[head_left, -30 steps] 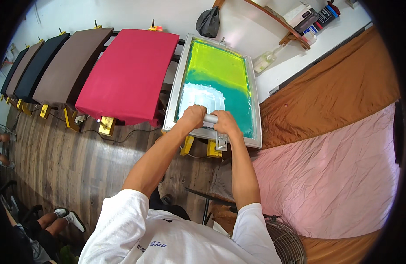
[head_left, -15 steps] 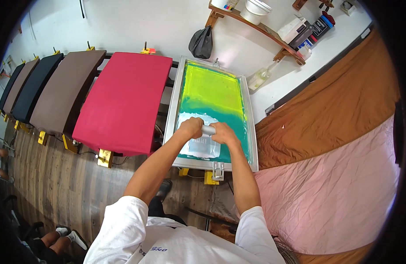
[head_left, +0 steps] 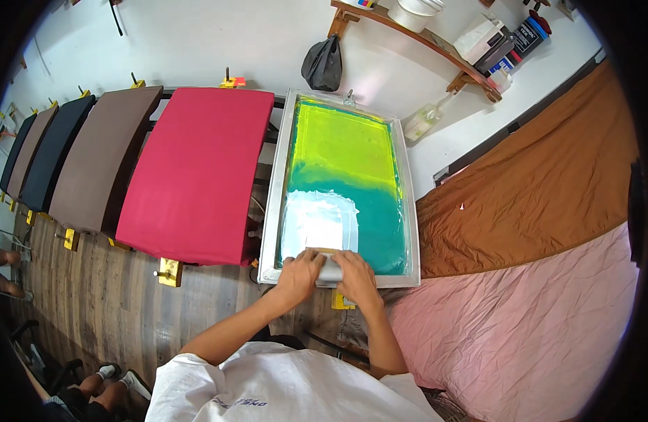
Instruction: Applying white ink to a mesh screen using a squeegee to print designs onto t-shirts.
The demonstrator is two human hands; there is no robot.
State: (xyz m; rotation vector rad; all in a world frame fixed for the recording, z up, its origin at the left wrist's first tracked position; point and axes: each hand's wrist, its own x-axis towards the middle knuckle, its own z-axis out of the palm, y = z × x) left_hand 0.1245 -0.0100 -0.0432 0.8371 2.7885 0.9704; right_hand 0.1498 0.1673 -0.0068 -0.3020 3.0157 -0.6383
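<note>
At the near end of a screen-printing frame (head_left: 269, 218), my left hand (head_left: 301, 276) and my right hand (head_left: 358, 280) are both closed round a squeegee (head_left: 329, 271). Its grey handle shows between them; the blade is mostly hidden. Inside the metal rim, the mesh is yellow-green (head_left: 345, 141) at the far end and teal (head_left: 380, 232) nearer me. A white ink patch (head_left: 322, 218) covers the near left of the mesh, just beyond the squeegee. Thumbs and fingers lie on the near side of the tool.
Left of the frame stands a pallet with red fabric (head_left: 197, 169), then several brown and black ones (head_left: 106, 155). A wall shelf (head_left: 408, 42) holds tubs and bottles, with a black bag (head_left: 322, 63) hanging below. Brown and pink cloths (head_left: 521, 183) hang right. Another person's legs (head_left: 109, 390) show lower left.
Both hands have drawn the squeegee toward me, from the middle of the white patch to the frame's near edge. More of the white ink patch is now uncovered.
</note>
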